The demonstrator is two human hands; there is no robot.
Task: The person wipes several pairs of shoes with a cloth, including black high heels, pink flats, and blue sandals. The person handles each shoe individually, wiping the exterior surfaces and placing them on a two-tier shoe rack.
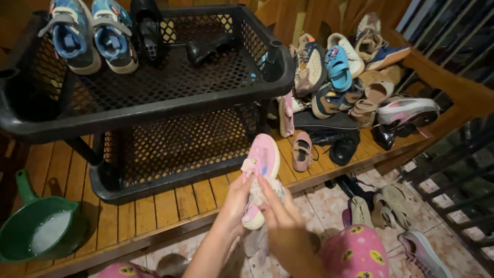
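Closest to me: pink patterned knees [355, 253], then both hands wrapped around one small pink shoe [261, 170]. The left hand [234, 206] has its grip closed on the shoe's side, steadying it; the right hand [278, 216] presses a whitish cloth [257, 239] against it. Behind sits a black two-tier rack [154, 103] holding two blue sneakers [90, 33]. One green dipper [38, 229] stands left, a shoe pile [345, 87] right.

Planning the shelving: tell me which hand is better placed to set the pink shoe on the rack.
Probably the left hand. It grips the pink shoe on the side nearer the black rack. The right hand lies over the shoe's heel end, on the far side from the rack.
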